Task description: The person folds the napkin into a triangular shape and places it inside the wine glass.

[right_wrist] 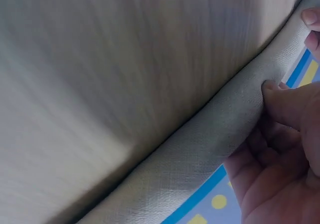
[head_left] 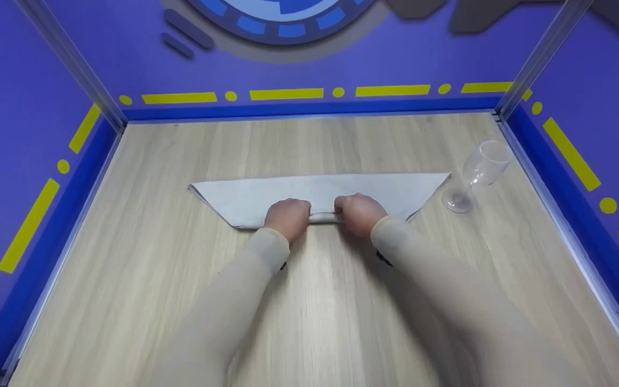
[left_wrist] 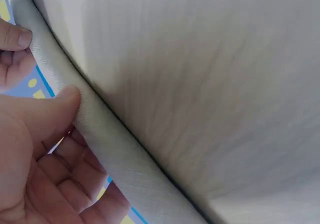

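A pale, finely woven cloth [head_left: 336, 188] lies ahead at twelve o'clock on the wood-grained table [head_left: 320, 301], a wide trapezoid with pointed ends towards nine and three and a soft, rounded roll [head_left: 324, 218] along its six-o'clock edge. Near three is a clear stemmed glass [head_left: 487, 161]. Beige sleeves [head_left: 239, 285] reach in from seven and five; left hand [head_left: 288, 217] and right hand [head_left: 362, 214] each pinch the roll, thumbs [right_wrist: 282, 101] laid on it.

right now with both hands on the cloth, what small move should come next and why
Probably roll the cloth one small turn toward its far edge: the left hand and right hand both pinch its rolled near edge, and a flat stretch lies beyond them.
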A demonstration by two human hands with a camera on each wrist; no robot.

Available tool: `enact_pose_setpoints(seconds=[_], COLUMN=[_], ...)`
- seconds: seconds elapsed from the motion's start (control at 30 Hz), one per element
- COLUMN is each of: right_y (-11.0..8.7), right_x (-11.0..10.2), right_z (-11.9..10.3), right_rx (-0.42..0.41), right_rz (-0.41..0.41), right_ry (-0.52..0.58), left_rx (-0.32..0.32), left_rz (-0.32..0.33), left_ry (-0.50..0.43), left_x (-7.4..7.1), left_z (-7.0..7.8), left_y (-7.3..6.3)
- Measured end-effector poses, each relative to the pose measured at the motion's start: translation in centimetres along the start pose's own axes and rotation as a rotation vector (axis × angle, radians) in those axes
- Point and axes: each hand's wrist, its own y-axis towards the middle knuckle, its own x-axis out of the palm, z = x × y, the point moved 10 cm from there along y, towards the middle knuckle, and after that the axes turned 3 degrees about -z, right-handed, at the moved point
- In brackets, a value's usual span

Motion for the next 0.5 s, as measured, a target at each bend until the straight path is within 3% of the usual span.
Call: enact_pose_setpoints(seconds=[0.1,0.23,0.33,0.5], right_y=[-0.1,-0.3,-0.5,-0.8], right_x=[-0.4,-0.4,-0.1,0.2], right_z=[0.0,-1.0,-1.7,-2.1], right_rx=[0.002,-0.049,-0.077,-0.08], right_rz=[0.049,0.078,0.057,0.023], right_ry=[-0.027,-0.155,-0.244,-0.289], left_rx=[-0.012,-0.016,0.018,0.093], left_rz=[-0.009,0.017,0.071,0.128], left_ry=[-0.01,0.007,0.057,0.141], left_x=[0.0,-0.2,-0.4,-0.5], left_z=[-0.2,-0.1,0.4,1.6], left_y=[0.2,0.2,0.2,-0.2])
